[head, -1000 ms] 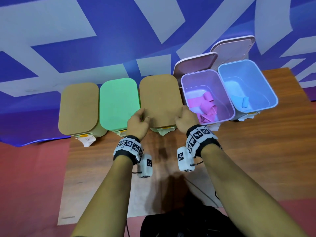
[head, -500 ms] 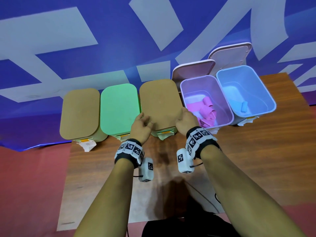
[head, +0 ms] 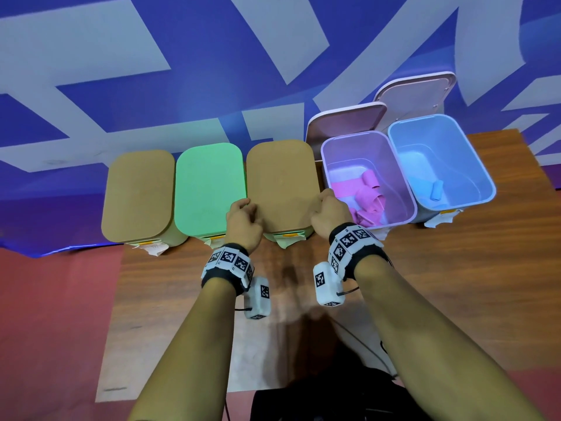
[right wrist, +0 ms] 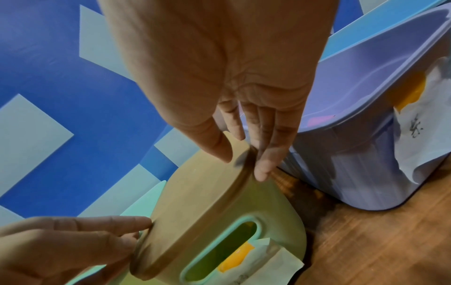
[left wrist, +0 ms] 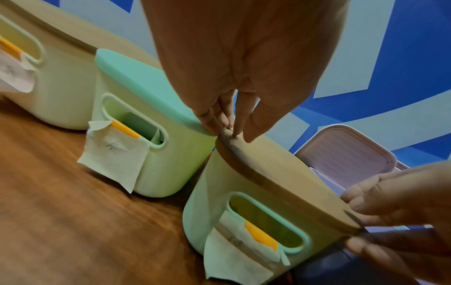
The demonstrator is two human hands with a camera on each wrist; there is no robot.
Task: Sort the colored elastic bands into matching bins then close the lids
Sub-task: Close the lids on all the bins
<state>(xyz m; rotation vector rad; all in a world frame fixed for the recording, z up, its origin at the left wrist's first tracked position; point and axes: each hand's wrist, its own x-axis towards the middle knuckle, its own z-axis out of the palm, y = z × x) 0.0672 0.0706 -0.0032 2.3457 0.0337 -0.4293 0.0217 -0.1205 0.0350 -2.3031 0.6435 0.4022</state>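
Tan plastic is sitting under both hands: the left hand (head: pixel 243 221) is pinching the left edge of the middle bin's tan lid (head: pixel 280 185), thumb on top and fingers (left wrist: pixel 214 115) curled down over the rim, while the right hand (head: pixel 329 212) is gripping the lid's right edge the same way, thumb lying on top and fingers (right wrist: pixel 266 154) pressing down its side. So each grip is clenched on that one lid, which is lying shut on its pale green bin (left wrist: pixel 212 192).

Five bins are standing in a row along the far side of the wooden surface (head: pixel 425 284). Three are lidded: the one between the grips, a green-lidded bin (head: pixel 209 186) just left of the left hand, and another tan-lidded bin (head: pixel 138 194) further left of that. Two are standing open to the right of the right hand: a purple bin (head: pixel 400 177) just beside it and a blue bin (head: pixel 482 177) beyond, both with their lids tipped up behind them, the purple bin's lid (head: pixel 346 121) and the blue bin's lid (head: pixel 416 89).

Several pink elastic bands (head: pixel 368 196) are lying heaped in the purple bin; their exact number cannot be told. One blue elastic band (head: pixel 436 190) is lying in the blue bin. A paper label (left wrist: pixel 114 154) is hanging from the front handle slot of each bin.

Each wrist is wearing one marker band with a small white camera block beneath it.
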